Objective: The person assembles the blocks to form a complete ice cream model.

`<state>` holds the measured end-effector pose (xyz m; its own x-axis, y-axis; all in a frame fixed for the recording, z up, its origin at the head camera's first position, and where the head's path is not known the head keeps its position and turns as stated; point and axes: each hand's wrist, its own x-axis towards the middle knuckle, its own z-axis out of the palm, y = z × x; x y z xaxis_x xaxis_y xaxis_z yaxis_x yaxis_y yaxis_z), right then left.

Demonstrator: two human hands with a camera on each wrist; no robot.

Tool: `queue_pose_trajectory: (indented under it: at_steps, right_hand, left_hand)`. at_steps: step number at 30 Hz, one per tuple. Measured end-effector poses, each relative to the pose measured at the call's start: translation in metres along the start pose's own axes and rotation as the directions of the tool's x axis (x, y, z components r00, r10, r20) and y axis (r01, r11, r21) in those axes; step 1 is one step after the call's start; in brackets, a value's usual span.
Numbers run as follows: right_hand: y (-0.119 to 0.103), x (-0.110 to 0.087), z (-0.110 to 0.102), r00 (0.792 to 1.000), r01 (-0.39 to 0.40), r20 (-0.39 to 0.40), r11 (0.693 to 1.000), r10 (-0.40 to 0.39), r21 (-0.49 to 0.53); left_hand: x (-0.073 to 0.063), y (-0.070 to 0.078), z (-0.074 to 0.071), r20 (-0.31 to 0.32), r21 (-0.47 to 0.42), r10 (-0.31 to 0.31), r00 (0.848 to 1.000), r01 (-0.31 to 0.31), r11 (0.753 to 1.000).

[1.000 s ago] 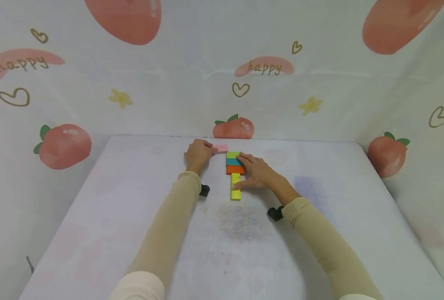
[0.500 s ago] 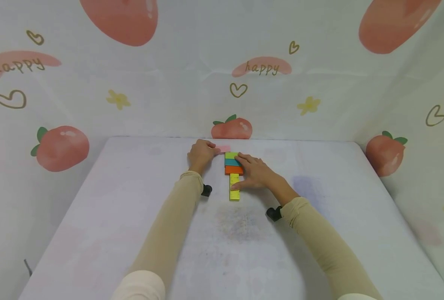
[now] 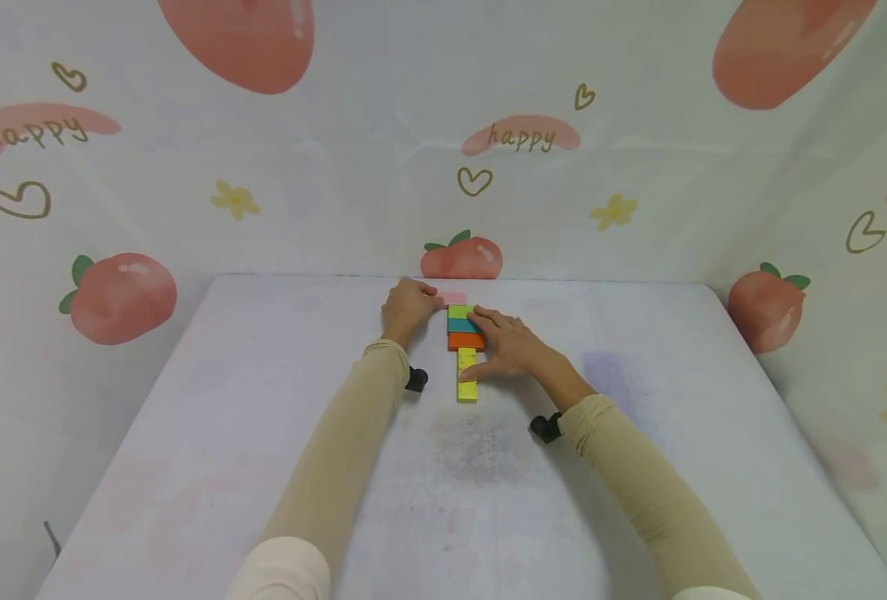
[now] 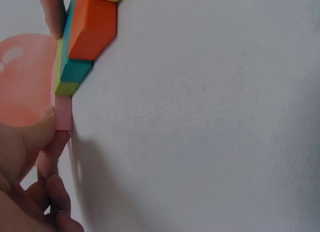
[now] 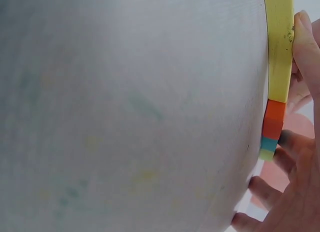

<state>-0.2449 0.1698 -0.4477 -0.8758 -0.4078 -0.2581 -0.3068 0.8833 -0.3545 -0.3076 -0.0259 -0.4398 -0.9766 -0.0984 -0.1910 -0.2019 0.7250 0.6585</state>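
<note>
My left hand (image 3: 409,308) pinches a pink block (image 4: 63,112) between thumb and fingers at the far end of a row of flat blocks. In the left wrist view the pink block lies along the lime green block (image 3: 457,312). Beyond that come a teal block (image 3: 460,326) and an orange block (image 3: 464,341), side by side crosswise. A long yellow block (image 3: 467,393) extends lengthwise from the orange one towards me. My right hand (image 3: 514,344) rests spread over the row's right side, thumb on the yellow block, fingers by the crosswise blocks' ends.
A white cloth with faint stains covers the table (image 3: 263,400). Behind it hangs a patterned backdrop (image 3: 383,192) that meets the table's far edge near the pink block. Dark wrist cameras (image 3: 544,428) sit under both wrists.
My left hand has slid the pink block to the right, along the far side of the lime green block. The right hand stays in place on the row.
</note>
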Motion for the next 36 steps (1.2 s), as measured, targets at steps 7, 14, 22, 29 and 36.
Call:
queue_pose_trajectory:
  at_steps: [7, 14, 22, 29, 36]
  right_hand:
    - [0.0, -0.001, 0.0, 1.0, 0.007, -0.003, 1.0, -0.007, -0.006]
    - [0.0, -0.001, 0.001, 0.999, 0.027, -0.023, 1.0, -0.027, 0.005]
    - [0.003, -0.001, 0.001, 1.0, 0.016, -0.014, 1.0, -0.016, 0.0]
    - [0.004, 0.0, 0.002, 1.0, 0.016, -0.002, 1.0, -0.016, -0.006]
    - [0.003, 0.0, 0.003, 1.0, 0.018, -0.002, 1.0, -0.018, 0.002]
  left_hand:
    - [0.001, 0.003, 0.004, 0.023, 0.004, 0.014, 1.0, -0.014, 1.0]
    - [0.003, 0.006, 0.008, 0.043, -0.002, 0.008, 0.999, -0.008, 1.0]
    - [0.003, 0.011, 0.007, 0.045, 0.023, 0.024, 0.999, -0.025, 0.999]
    - [0.006, 0.012, 0.005, 0.06, 0.03, 0.041, 0.997, -0.043, 0.999]
    - [0.009, 0.014, 0.006, 0.074, 0.047, 0.043, 0.996, -0.047, 0.998]
